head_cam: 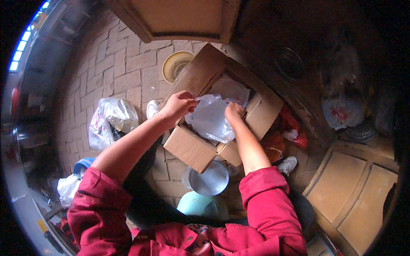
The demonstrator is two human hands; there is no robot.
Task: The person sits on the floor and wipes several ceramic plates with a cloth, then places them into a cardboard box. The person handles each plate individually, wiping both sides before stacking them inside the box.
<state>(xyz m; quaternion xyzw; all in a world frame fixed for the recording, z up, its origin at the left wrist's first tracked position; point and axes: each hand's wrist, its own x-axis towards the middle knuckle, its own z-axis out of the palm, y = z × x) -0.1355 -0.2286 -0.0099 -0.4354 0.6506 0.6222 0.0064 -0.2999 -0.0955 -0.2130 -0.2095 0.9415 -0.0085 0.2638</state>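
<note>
Before me an open cardboard box [190,145] stands on the floor with its flaps folded out. A clear plastic bag [211,118] spreads over the box's opening. My left hand [180,107] pinches the bag's upper left edge between thumb and fingers. On the bag's right side, my right hand [234,112] is closed around a bunch of the plastic. Farther back inside the box lies another pale plastic bag [229,88] with faint red marks. What sits beneath the plastic is hidden.
A yellow plastic basket [176,65] is behind the box, and a metal bowl [209,179] is nearer me. A stuffed plastic bag [112,121] rests on the brick floor [120,64] at left. Wooden cabinet doors [346,185] stand open at right and at the top [185,19].
</note>
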